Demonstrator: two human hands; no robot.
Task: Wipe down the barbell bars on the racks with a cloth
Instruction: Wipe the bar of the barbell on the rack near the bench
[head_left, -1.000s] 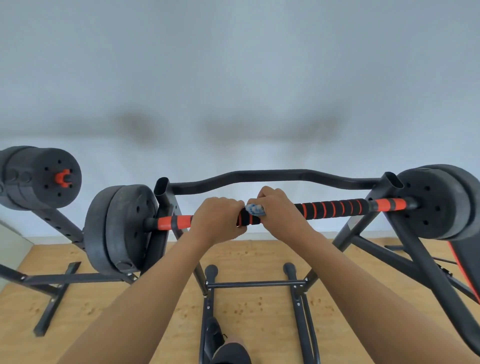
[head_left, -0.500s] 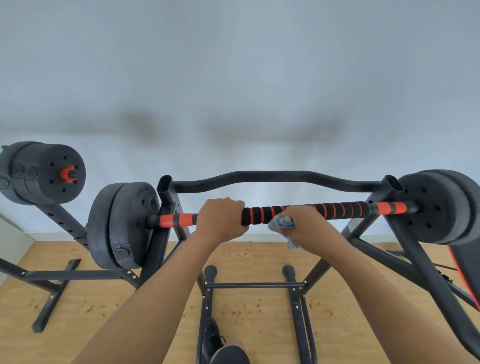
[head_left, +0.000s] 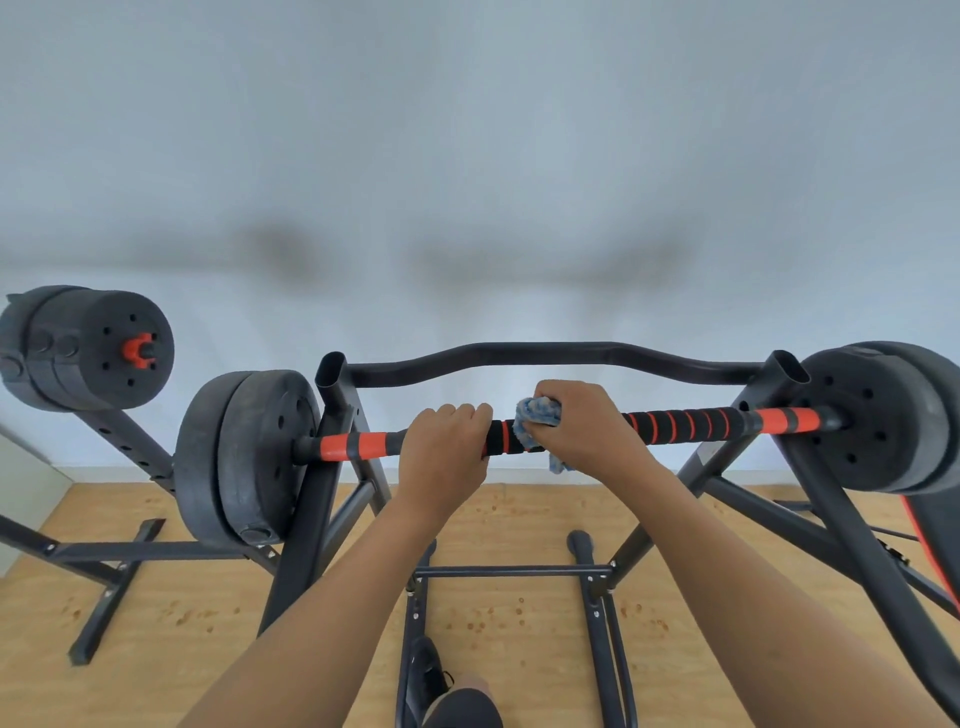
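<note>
A: Rack (head_left: 306, 519) carries the loaded barbell bar (head_left: 691, 423), weight plates (head_left: 249, 457) at both ends. Risk?
B: Bar only rests on the uprights. A hard sideways scrub could likely roll or shift it.
A: Hands?
B: Left hand (head_left: 441, 452), grip closed round the bar left of centre. Right hand (head_left: 587, 431) just beside it, grip bunching the blue cloth (head_left: 535, 418) onto the bar. Loose tail hangs below; it could slip free.

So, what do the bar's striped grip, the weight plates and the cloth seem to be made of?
Striped grip: probably foam or rubber, matte black with orange rings. Weight plates: likely plastic or rubber shell, dull black surface. Cloth: soft blue-grey fabric, perhaps microfibre; it bunches under the right hand.
</note>
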